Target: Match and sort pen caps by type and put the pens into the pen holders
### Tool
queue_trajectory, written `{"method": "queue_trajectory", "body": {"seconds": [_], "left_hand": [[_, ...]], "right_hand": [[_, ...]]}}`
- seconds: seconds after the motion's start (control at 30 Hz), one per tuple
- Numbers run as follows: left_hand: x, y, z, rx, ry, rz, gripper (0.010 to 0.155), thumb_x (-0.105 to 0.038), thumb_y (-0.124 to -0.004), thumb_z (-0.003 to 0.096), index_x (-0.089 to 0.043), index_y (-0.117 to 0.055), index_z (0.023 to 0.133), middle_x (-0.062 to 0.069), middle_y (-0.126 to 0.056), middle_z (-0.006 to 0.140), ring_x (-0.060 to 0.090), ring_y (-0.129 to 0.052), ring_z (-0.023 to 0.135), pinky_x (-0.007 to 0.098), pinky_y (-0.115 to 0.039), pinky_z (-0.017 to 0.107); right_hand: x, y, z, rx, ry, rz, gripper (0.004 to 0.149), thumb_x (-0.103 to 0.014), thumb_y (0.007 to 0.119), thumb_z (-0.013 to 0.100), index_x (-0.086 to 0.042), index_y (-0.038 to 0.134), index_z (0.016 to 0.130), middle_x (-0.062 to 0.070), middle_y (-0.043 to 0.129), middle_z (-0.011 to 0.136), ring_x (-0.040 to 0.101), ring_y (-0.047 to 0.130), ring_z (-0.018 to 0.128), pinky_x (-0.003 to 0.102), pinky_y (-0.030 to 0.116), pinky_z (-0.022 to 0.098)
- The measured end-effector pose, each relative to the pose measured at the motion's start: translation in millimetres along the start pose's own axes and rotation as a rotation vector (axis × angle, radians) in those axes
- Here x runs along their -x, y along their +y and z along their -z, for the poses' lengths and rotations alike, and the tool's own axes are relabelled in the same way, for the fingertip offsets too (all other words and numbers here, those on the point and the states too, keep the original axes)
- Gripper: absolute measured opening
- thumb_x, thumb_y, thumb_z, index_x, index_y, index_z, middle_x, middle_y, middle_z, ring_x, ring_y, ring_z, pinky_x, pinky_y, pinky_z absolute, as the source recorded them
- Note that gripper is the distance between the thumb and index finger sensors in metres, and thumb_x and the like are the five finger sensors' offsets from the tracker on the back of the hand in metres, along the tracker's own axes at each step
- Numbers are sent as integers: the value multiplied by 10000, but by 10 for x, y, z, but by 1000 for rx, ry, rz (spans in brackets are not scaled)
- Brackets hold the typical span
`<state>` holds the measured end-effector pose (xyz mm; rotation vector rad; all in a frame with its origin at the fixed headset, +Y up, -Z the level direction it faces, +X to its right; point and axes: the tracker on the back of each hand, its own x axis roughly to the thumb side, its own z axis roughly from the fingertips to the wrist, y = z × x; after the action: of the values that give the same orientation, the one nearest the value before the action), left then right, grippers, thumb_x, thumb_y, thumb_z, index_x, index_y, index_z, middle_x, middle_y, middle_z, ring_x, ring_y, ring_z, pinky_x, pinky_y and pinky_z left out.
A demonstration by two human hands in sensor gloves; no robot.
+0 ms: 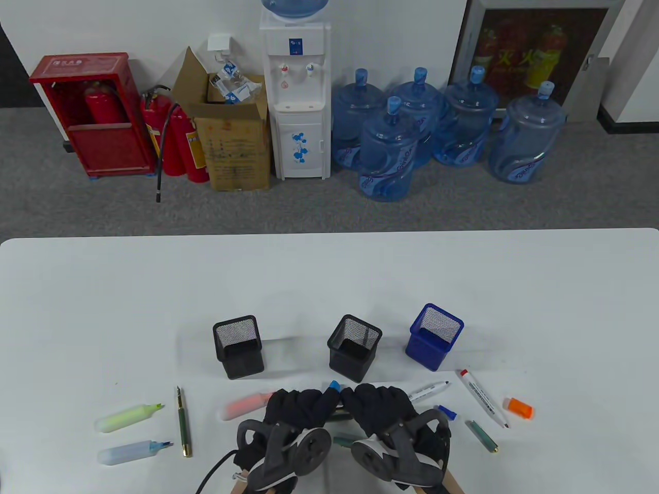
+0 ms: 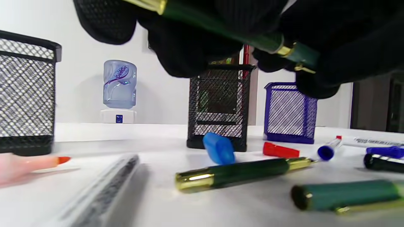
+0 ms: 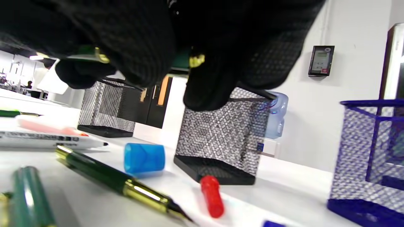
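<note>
My left hand (image 1: 304, 406) and right hand (image 1: 378, 405) meet fingertip to fingertip at the table's near edge. Together they hold a dark green pen (image 2: 217, 30) with gold trim. The left fingers (image 2: 189, 50) curl round its barrel. The right fingers (image 3: 205, 82) pinch the green cap (image 2: 303, 56) with its gold clip at the pen's end. Behind the hands stand two black mesh holders (image 1: 238, 346) (image 1: 354, 355) and a blue mesh holder (image 1: 433, 335). A blue cap (image 1: 334, 385) lies just beyond the fingertips, and a red cap (image 3: 212, 196) lies near it.
Green (image 1: 128, 417), blue (image 1: 135, 452) and pink (image 1: 247, 405) highlighters and a green pen (image 1: 184, 423) lie to the left. Right of the hands lie two white markers (image 1: 428, 391) (image 1: 483, 397), an orange cap (image 1: 518, 407) and a green cap (image 1: 481, 436). Another green pen (image 2: 243, 173) lies under the hands.
</note>
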<state>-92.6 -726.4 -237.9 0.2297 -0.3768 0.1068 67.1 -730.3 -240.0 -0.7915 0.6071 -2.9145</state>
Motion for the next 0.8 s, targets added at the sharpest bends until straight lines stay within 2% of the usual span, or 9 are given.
{"method": "queue_trajectory", "body": {"seconds": [0.07,0.33,0.43,0.53,0.57,0.63,0.73,0.8], "left_hand": [[-17,12,-2,-16,3,-23,655,-311,-716,431,-334,-518,1055,-71,-861,896,174,-981,709,558,-716,698],[22,23,1,-40,-23,-76,640,-271,-750,405,-343,-599,1023,-55,-934,833,178,-1027,620,523,-790,659],[16,7,8,-26,-20,-76,640,-275,-746,412,-345,-589,1028,-55,-924,844,176,-1019,633,520,-780,668],[-11,8,4,-20,-38,-12,632,-289,-741,416,-340,-592,1028,-67,-920,853,167,-1022,638,522,-781,661],[-4,35,-1,-27,-43,14,631,-292,-742,415,-336,-594,1027,-65,-924,852,168,-1025,636,528,-779,657],[84,168,-31,-89,-32,104,586,-300,-769,408,-349,-676,984,-58,-942,844,180,-1038,622,541,-778,647],[352,451,-63,-143,41,231,520,-314,-786,410,-369,-772,927,-51,-957,845,184,-1047,618,556,-772,645],[562,636,-49,-179,138,232,482,-310,-754,427,-383,-815,900,-42,-956,851,190,-1040,609,563,-761,639]], "right_hand": [[-43,-10,-1,17,-14,-14,529,-319,850,364,-287,807,891,-24,897,839,135,1068,624,413,951,530],[-76,-49,42,-5,-43,51,514,-284,853,342,-251,858,856,-5,966,786,120,1109,551,393,985,470],[-59,-29,30,10,-44,48,517,-292,851,348,-259,847,864,-12,954,795,114,1098,568,390,978,493],[-21,2,-2,-3,-19,50,527,-329,841,369,-287,808,893,-32,899,834,120,1063,651,389,946,556],[2,-5,-24,22,-18,44,529,-364,826,375,-303,796,900,-29,872,866,136,1039,710,404,920,588],[108,-47,-77,43,25,2,660,-446,807,371,-256,684,991,17,761,979,220,906,871,471,824,655],[292,-66,-140,58,85,19,688,-456,786,387,-230,637,1019,47,711,1012,269,828,908,498,776,666],[399,-46,-172,49,109,32,676,-456,783,391,-231,647,1014,46,716,1011,274,822,910,505,771,666]]}}
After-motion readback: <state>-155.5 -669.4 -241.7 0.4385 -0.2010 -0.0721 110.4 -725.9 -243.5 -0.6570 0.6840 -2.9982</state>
